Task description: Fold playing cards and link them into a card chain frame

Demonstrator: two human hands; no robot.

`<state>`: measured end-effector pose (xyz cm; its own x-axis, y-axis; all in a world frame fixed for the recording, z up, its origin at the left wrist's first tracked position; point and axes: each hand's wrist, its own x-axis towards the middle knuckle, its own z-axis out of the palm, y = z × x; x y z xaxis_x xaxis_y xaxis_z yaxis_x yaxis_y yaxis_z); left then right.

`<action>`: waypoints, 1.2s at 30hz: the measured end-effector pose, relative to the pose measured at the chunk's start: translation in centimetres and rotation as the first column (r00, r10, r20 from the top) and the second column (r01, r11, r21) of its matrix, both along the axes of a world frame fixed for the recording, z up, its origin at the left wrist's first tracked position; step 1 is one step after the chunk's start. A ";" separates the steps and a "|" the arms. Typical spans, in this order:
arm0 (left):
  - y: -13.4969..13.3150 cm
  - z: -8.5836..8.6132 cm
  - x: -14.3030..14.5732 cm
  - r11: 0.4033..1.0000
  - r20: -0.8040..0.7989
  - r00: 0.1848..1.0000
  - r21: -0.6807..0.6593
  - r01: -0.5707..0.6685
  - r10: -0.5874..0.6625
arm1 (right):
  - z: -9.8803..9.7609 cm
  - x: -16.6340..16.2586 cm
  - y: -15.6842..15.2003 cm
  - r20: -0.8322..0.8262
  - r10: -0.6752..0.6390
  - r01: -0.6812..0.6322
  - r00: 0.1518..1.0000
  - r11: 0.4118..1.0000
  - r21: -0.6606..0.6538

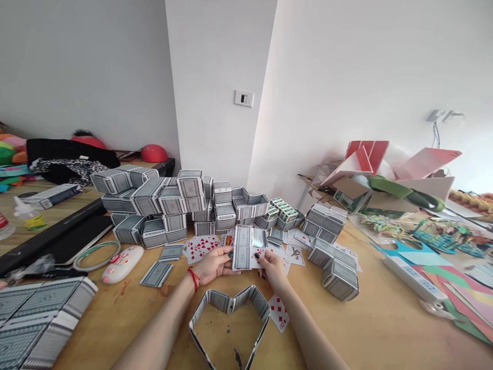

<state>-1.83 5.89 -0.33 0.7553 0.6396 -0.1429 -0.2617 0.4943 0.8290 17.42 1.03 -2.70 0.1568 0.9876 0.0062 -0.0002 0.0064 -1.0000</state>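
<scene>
My left hand point(214, 264) and my right hand point(272, 267) hold a few playing cards point(243, 247) between them, backs up, above the wooden table point(385, 329). A red string is tied round my left wrist. Both hands pinch the cards' lower edges. Just in front of me lies a heart-shaped band of joined cards point(230, 311). A red-pip card point(280, 312) lies face up beside the heart. Beyond the hands stands a pile of boxes folded from cards point(181, 203), with loose face-up cards point(200, 245) in front of it.
More card boxes point(335, 267) sit to the right, a large card panel point(34, 318) at the near left. A white mouse point(123, 263), a tape ring point(96, 254) and a black keyboard point(57, 236) lie left. Coloured paper and cardboard scraps point(423, 216) crowd the right side.
</scene>
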 end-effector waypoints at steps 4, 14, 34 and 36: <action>-0.3 0.4 0.2 0.997 -0.042 0.999 0.078 0.000 0.003 | -0.1 0.1 0.1 0.005 0.003 -0.003 1.000 1.000 -0.004; -0.6 0.8 0.3 0.988 -0.035 0.999 0.152 -0.017 0.023 | -0.7 0.9 0.4 -0.080 -0.068 0.066 0.994 0.997 -0.030; -0.9 0.8 0.4 0.986 -0.038 0.999 0.163 0.018 -0.012 | -0.7 0.3 0.1 0.111 -0.003 0.005 0.994 1.000 -0.025; -0.8 0.8 0.4 0.987 -0.038 0.999 0.159 0.022 -0.016 | -0.8 0.4 0.1 0.143 0.005 -0.001 0.990 1.000 -0.026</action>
